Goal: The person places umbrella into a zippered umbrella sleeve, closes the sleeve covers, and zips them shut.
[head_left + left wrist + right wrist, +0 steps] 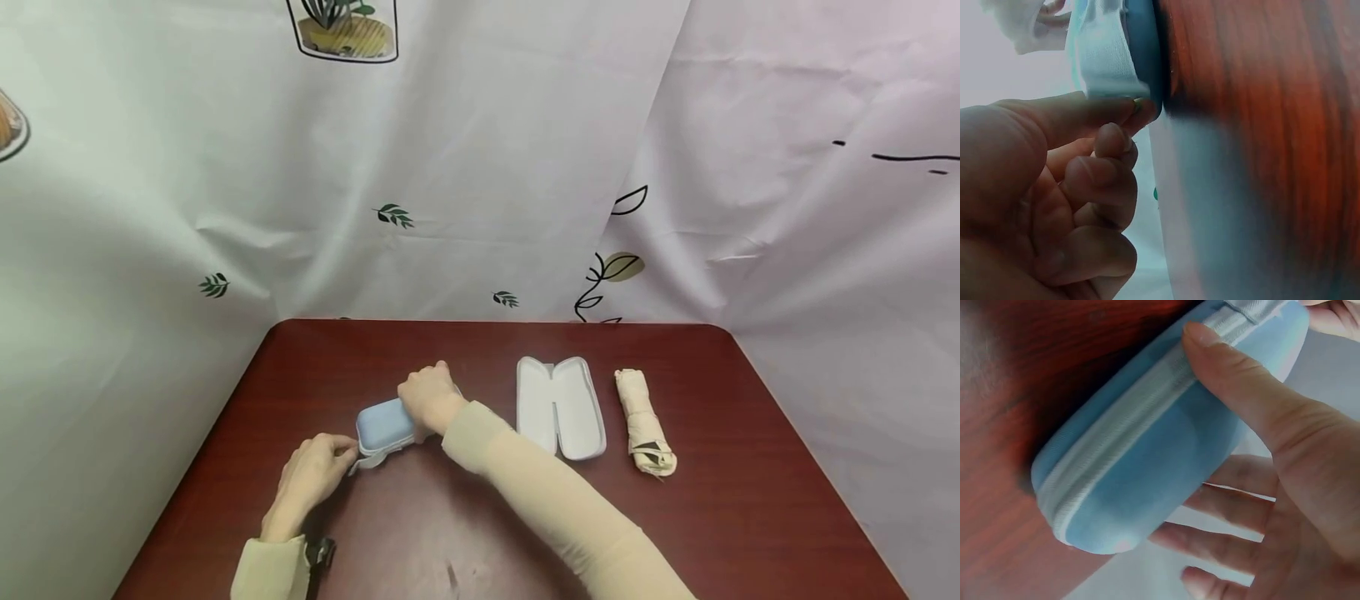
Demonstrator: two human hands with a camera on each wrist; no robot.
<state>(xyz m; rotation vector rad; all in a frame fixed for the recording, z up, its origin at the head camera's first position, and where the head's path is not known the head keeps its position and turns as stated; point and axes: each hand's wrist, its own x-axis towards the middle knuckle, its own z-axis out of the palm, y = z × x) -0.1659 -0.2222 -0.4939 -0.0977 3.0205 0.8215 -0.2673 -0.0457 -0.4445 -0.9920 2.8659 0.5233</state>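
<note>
A light blue zippered hard case (384, 427) rests on the table left of centre, a pale zipper band (1116, 434) running along its side. My right hand (431, 396) grips the case from above; its thumb (1235, 372) lies over the band, and the other fingers reach round the far side. At the case's left end my left hand (311, 475) pinches a small zipper pull between thumb and forefinger, mostly hidden by the fingertips (1138, 115). Its other fingers are curled. A short grey strap (371, 460) sticks out near that end.
A white case (536, 408) lies opened flat to the right of the right hand. Farther right is a rolled cream cloth bundle (645, 421). The dark red table (720, 517) meets a white printed curtain (480, 167) at its back edge.
</note>
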